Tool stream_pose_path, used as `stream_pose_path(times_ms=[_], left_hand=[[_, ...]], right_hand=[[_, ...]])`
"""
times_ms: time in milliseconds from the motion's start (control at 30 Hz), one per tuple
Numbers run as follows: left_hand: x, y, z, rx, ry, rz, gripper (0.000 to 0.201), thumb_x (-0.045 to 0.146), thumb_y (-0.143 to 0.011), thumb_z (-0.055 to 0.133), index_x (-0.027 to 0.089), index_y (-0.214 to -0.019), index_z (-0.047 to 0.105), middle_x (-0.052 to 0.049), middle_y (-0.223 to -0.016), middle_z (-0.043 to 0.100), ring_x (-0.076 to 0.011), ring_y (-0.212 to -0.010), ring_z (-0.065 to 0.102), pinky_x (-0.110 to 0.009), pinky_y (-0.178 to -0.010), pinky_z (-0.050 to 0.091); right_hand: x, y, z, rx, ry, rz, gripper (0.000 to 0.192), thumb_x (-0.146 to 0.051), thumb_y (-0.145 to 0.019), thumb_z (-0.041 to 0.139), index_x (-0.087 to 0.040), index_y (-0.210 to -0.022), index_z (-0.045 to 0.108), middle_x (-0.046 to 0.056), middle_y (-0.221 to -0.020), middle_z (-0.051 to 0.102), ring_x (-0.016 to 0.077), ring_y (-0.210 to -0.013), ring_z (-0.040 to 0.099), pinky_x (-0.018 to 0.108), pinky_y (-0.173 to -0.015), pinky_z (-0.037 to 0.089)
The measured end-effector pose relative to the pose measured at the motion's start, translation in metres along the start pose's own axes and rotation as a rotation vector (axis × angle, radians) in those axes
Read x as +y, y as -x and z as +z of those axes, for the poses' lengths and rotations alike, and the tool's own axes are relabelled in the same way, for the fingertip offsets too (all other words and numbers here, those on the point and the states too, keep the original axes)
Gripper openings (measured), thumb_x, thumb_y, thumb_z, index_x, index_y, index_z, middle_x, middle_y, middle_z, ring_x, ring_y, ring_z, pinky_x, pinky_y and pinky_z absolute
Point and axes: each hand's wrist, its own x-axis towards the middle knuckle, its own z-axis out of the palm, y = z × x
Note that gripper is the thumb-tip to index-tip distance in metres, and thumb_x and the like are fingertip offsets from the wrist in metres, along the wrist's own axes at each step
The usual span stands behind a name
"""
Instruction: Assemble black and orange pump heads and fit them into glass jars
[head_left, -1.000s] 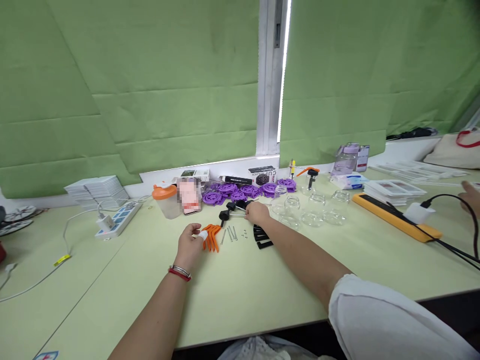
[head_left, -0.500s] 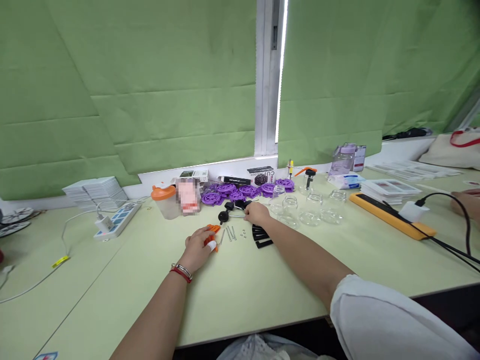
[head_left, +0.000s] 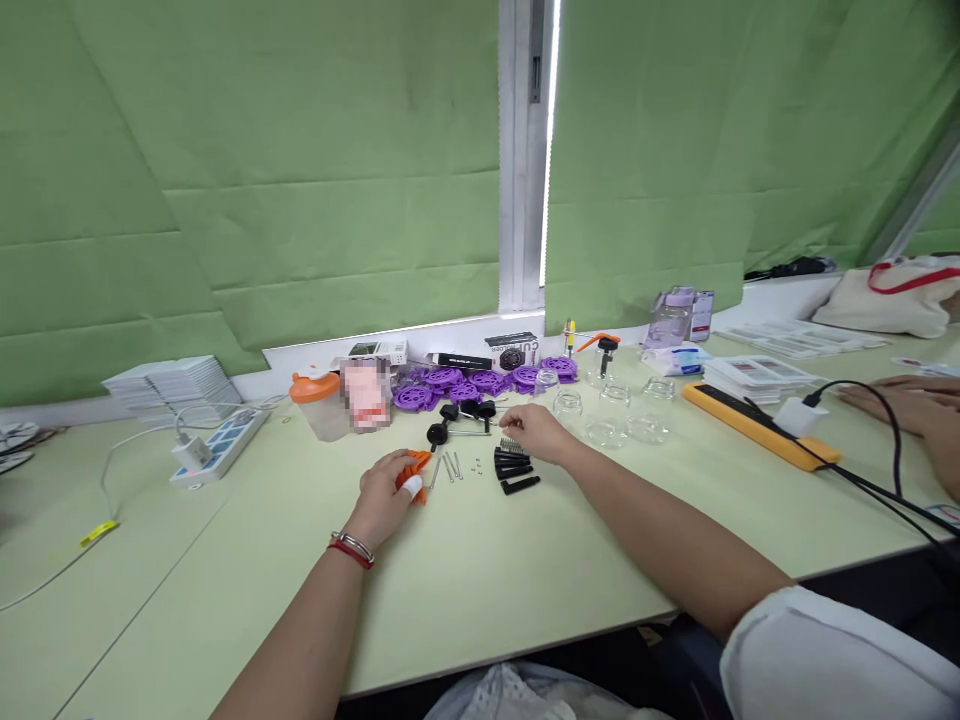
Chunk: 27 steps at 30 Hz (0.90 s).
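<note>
My left hand [head_left: 384,488], with a white bandage on the thumb and a red bracelet on the wrist, lies on the table with its fingers closed on a bunch of orange plastic pieces [head_left: 415,463]. My right hand [head_left: 537,432] hovers just behind a small pile of black strips [head_left: 513,467], its fingers curled together; whether they pinch anything is hidden. Black knobs on a thin rod [head_left: 452,418] lie to its left. Metal pins [head_left: 448,466] and tiny screws [head_left: 478,465] sit between the two hands.
Purple discs [head_left: 480,380], small boxes and an orange-lidded cup [head_left: 316,402] line the back. Clear glass jars [head_left: 616,415] stand to the right. A white power strip [head_left: 211,448] lies left, a yellow one [head_left: 757,425] with a black cable right. Another person's hands [head_left: 904,405] rest at far right.
My left hand slid forward onto the orange pieces and closed on them. My right hand left the black knobs and moved right, toward the black strips. The view shifted to the right.
</note>
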Motion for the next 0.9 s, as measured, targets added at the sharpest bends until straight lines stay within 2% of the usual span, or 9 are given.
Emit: stream_pose_path(times_ms=[67, 167, 267, 400, 467, 567, 667, 800, 900], left_hand=[[0.002, 0.001, 0.001, 0.021, 0.021, 0.029, 0.033, 0.034, -0.07, 0.06, 0.023, -0.1, 0.07, -0.009, -0.127, 0.058, -0.0284, -0.121, 0.048, -0.047, -0.107, 0.031], [0.007, 0.002, 0.003, 0.032, 0.015, 0.075, 0.033, 0.033, -0.073, 0.058, 0.022, -0.102, 0.069, -0.009, -0.125, 0.057, -0.0279, -0.119, 0.048, -0.046, -0.106, 0.033], [0.014, 0.006, 0.005, 0.025, 0.021, 0.124, 0.029, 0.032, -0.075, 0.057, 0.023, -0.1, 0.068, -0.009, -0.121, 0.058, -0.0272, -0.116, 0.05, -0.046, -0.104, 0.035], [0.025, 0.012, 0.008, -0.024, 0.118, 0.189, 0.024, 0.032, -0.078, 0.057, 0.024, -0.097, 0.069, -0.009, -0.113, 0.061, -0.0263, -0.109, 0.053, -0.043, -0.099, 0.039], [0.029, 0.015, 0.011, -0.085, 0.158, 0.206, 0.027, 0.033, -0.078, 0.058, 0.024, -0.101, 0.068, -0.009, -0.107, 0.061, -0.025, -0.1, 0.056, -0.042, -0.091, 0.044], [0.036, 0.02, 0.019, -0.217, 0.207, 0.23, 0.036, 0.034, -0.077, 0.062, 0.025, -0.112, 0.064, -0.008, -0.096, 0.062, -0.0213, -0.082, 0.057, -0.038, -0.078, 0.048], [0.041, 0.024, 0.028, -0.332, 0.279, 0.252, 0.04, 0.034, -0.077, 0.064, 0.025, -0.116, 0.063, -0.008, -0.096, 0.064, -0.0193, -0.077, 0.057, -0.035, -0.074, 0.048], [0.044, 0.024, 0.035, -0.358, 0.28, 0.213, 0.028, 0.035, -0.079, 0.062, 0.021, -0.103, 0.068, -0.007, -0.091, 0.065, -0.0182, -0.076, 0.056, -0.032, -0.071, 0.046], [0.043, 0.022, 0.034, -0.336, 0.281, 0.184, 0.023, 0.034, -0.078, 0.063, 0.019, -0.094, 0.069, -0.007, -0.084, 0.063, -0.018, -0.075, 0.054, -0.032, -0.07, 0.045]], right_hand=[[0.001, 0.018, -0.001, -0.112, -0.023, -0.02, 0.016, -0.019, -0.075, 0.061, -0.019, -0.087, 0.071, 0.002, -0.078, 0.069, 0.0139, -0.069, 0.06, 0.022, -0.061, 0.041], [0.002, 0.039, 0.001, -0.263, 0.071, -0.036, 0.017, -0.018, -0.065, 0.07, -0.022, -0.081, 0.073, 0.001, -0.079, 0.069, 0.0153, -0.068, 0.06, 0.023, -0.057, 0.038], [0.001, 0.049, 0.005, -0.293, 0.172, -0.066, 0.015, -0.018, -0.063, 0.073, -0.023, -0.077, 0.073, 0.002, -0.086, 0.07, 0.0183, -0.076, 0.06, 0.023, -0.057, 0.035], [0.0, 0.052, 0.01, -0.3, 0.145, -0.08, 0.008, -0.019, -0.069, 0.07, -0.022, -0.076, 0.072, 0.004, -0.086, 0.069, 0.0181, -0.075, 0.059, 0.024, -0.058, 0.035], [-0.003, 0.054, 0.016, -0.298, 0.046, -0.099, 0.01, -0.018, -0.069, 0.068, -0.021, -0.078, 0.071, 0.003, -0.086, 0.068, 0.0168, -0.074, 0.058, 0.024, -0.06, 0.037], [-0.013, 0.058, 0.028, -0.313, -0.242, -0.093, 0.012, -0.019, -0.075, 0.063, -0.019, -0.084, 0.069, 0.002, -0.081, 0.066, 0.0134, -0.069, 0.055, 0.023, -0.063, 0.039], [-0.026, 0.062, 0.042, -0.326, -0.517, -0.06, 0.01, -0.018, -0.077, 0.059, -0.017, -0.083, 0.067, -0.001, -0.072, 0.06, 0.0109, -0.064, 0.049, 0.022, -0.061, 0.038], [-0.037, 0.064, 0.056, -0.325, -0.64, -0.022, 0.007, -0.015, -0.077, 0.058, -0.015, -0.078, 0.066, -0.004, -0.061, 0.053, 0.0093, -0.057, 0.044, 0.022, -0.057, 0.036], [-0.035, 0.062, 0.059, -0.314, -0.638, -0.038, 0.008, -0.016, -0.076, 0.061, -0.014, -0.079, 0.068, -0.003, -0.064, 0.056, 0.0099, -0.059, 0.048, 0.022, -0.059, 0.038]])
